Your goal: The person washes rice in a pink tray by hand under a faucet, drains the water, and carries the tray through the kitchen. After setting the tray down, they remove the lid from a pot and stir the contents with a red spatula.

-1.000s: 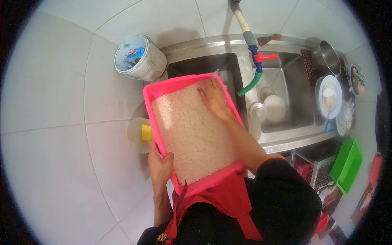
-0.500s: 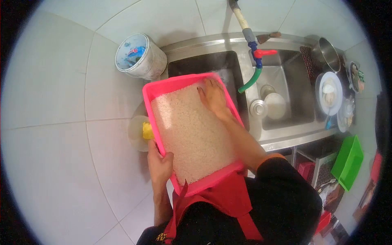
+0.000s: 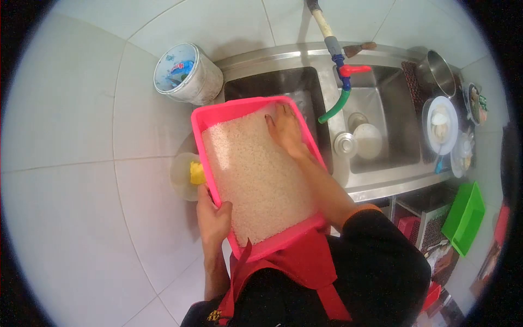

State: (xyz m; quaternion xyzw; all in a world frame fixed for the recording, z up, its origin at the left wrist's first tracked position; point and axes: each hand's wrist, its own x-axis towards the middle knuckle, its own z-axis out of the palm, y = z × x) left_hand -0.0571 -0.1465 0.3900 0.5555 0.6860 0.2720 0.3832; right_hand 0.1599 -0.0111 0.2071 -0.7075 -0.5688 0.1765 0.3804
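There were two hands and one big pink tub [image 3: 220, 115]. The tub was in front of the person's red apron [image 3: 308, 261], and its far end was over part of the left sink bowl [image 3: 289, 82]. Lots of pale little grains [image 3: 256, 174] were in it, too many to count.

The left hand [image 3: 214, 218] had its grip closed on the left side of the tub, with one thumb over the rim. The right hand [image 3: 286, 129] was inside the tub, at the far right corner, flat on the grains. Its grip was apart, with the thumb away from the fingers.

The steel worktop [image 3: 376, 191] had two sink bowls, the left one and the right one [image 3: 392, 131]. One green hose [image 3: 336, 108] hung between them, under one red tap handle [image 3: 354, 70]. On the far right were one steel pot [image 3: 436, 75] and two white plates [image 3: 440, 128]. Below them was one green tray [image 3: 463, 220]. On the left were one white bucket [image 3: 204, 82], with a blue packet [image 3: 182, 69] in it, and one yellow thing [image 3: 196, 173] beside the tub.
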